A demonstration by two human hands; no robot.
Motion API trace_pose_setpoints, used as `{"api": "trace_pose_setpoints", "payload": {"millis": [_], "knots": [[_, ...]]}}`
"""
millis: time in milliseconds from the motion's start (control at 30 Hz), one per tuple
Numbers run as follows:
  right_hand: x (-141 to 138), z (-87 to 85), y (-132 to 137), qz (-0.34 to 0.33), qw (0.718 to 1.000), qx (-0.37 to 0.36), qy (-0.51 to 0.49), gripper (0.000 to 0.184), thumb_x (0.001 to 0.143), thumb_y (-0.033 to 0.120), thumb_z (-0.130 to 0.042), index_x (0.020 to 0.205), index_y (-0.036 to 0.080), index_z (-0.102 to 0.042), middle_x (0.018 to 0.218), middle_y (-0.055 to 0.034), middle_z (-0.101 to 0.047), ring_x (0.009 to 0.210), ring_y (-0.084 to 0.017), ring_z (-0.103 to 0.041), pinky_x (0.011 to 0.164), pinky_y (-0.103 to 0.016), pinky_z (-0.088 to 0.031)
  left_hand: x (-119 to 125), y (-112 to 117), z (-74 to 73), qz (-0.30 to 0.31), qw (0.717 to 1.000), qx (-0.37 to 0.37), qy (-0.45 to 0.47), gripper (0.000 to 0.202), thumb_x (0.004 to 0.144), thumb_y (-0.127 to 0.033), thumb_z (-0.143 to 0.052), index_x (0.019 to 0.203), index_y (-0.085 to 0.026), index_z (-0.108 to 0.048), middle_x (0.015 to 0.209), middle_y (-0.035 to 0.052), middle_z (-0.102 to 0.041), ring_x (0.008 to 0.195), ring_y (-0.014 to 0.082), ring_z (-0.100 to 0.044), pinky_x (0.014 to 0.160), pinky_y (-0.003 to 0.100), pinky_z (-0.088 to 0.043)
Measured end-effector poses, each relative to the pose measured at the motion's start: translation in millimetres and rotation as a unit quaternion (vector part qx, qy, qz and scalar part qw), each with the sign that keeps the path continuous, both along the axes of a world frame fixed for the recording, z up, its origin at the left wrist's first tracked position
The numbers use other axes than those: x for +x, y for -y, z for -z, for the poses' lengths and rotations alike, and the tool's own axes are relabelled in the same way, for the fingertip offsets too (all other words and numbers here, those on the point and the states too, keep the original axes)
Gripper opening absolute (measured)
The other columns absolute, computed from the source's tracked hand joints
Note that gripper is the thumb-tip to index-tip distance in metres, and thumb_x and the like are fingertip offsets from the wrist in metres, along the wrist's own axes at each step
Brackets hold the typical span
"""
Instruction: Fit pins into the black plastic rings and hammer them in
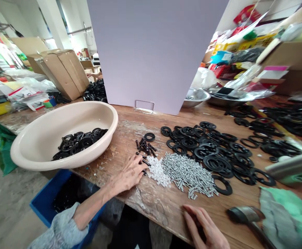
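Observation:
My left hand [131, 173] reaches over the table with its fingers curled down on the small black pins [146, 147], beside a pile of white plastic bits [158, 172]. Its fingertips close around a black pin, partly hidden by the fingers. Right of the white bits lies a heap of short silver metal pins [189, 173]. My right hand [205, 228] rests at the table's near edge, fingers loosely bent and apart from the thumb, with nothing seen in it. Black rings [205, 148] are heaped behind the silver pins.
A large cream basin [36, 138] holding black parts stands at left, above a blue crate [44, 200]. A hammer [245, 214] and green cloth [283, 214] lie at right. A grey-lilac panel [153, 52] rises behind, with metal bowls [196, 97] beside it.

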State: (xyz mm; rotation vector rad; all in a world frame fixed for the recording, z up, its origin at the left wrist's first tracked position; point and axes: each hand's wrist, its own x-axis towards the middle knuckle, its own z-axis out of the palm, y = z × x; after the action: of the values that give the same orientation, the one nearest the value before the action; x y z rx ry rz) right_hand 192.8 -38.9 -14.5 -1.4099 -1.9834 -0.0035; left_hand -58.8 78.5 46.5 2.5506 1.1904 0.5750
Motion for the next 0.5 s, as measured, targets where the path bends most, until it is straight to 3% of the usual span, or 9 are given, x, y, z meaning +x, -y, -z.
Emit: {"api": "trace_pose_setpoints", "payload": {"millis": [67,133,233,333,433,500], "knots": [[-9.7,-7.4,-9.1,-0.010,1.000,0.001,-0.021,0.015,0.095,0.026,-0.042,0.104,0.021,-0.053,0.089,-0.0040,-0.065,0.079,-0.016,-0.067,0.068,-0.023,-0.055,4.8,-10.4,13.1,0.005,1.000,-0.001,0.023,0.017,0.081,-0.009,-0.057,0.092,-0.017,-0.067,0.102,0.0082,-0.057,0.101,0.0238,-0.050,0.093,0.040,-0.038],[-23.4,-13.8,-21.9,-0.025,0.998,0.007,-0.050,0.013,0.094,0.023,-0.043,0.100,0.021,-0.054,0.084,-0.0026,-0.063,0.074,-0.014,-0.065,0.065,-0.023,-0.054,6.3,-17.7,15.5,-0.001,0.998,-0.006,0.060,0.012,0.083,-0.013,-0.057,0.086,-0.018,-0.067,0.097,0.0065,-0.058,0.098,0.0220,-0.052,0.092,0.038,-0.039],[-45.5,-18.1,-41.3,-0.042,0.996,0.011,-0.076,0.014,0.095,0.021,-0.041,0.097,0.021,-0.055,0.083,-0.0027,-0.059,0.073,-0.014,-0.061,0.065,-0.024,-0.052,7.7,-21.4,6.9,-0.026,0.994,-0.007,0.110,0.013,0.089,-0.020,-0.053,0.088,-0.017,-0.066,0.095,0.0051,-0.059,0.095,0.0182,-0.054,0.091,0.033,-0.040],[-59.4,-16.2,-52.4,-0.044,0.998,-0.023,-0.040,0.017,0.095,0.019,-0.038,0.093,0.020,-0.055,0.083,-0.0034,-0.055,0.077,-0.016,-0.055,0.067,-0.028,-0.049,8.1,-14.6,-5.2,-0.063,0.974,-0.024,0.218,0.016,0.091,-0.024,-0.050,0.087,-0.017,-0.064,0.092,0.0040,-0.060,0.091,0.0166,-0.055,0.086,0.029,-0.040],[-63.0,-13.2,-55.1,-0.038,0.998,-0.044,0.017,0.021,0.096,0.020,-0.037,0.087,0.019,-0.056,0.080,-0.0040,-0.052,0.077,-0.018,-0.051,0.067,-0.030,-0.045,7.0,3.1,-11.2,-0.114,0.928,-0.129,0.331,0.019,0.089,-0.031,-0.051,0.084,-0.017,-0.062,0.078,0.0004,-0.059,0.073,0.0136,-0.052,0.071,0.025,-0.039],[-63.1,-13.3,-55.2,-0.035,0.997,-0.043,0.047,0.024,0.096,0.019,-0.035,0.085,0.019,-0.056,0.079,-0.0041,-0.051,0.076,-0.018,-0.049,0.067,-0.031,-0.042,6.9,18.5,-9.3,-0.151,0.865,-0.243,0.413,0.025,0.085,-0.040,-0.056,0.080,-0.017,-0.061,0.069,-0.0015,-0.055,0.063,0.0114,-0.048,0.061,0.023,-0.037]]}}
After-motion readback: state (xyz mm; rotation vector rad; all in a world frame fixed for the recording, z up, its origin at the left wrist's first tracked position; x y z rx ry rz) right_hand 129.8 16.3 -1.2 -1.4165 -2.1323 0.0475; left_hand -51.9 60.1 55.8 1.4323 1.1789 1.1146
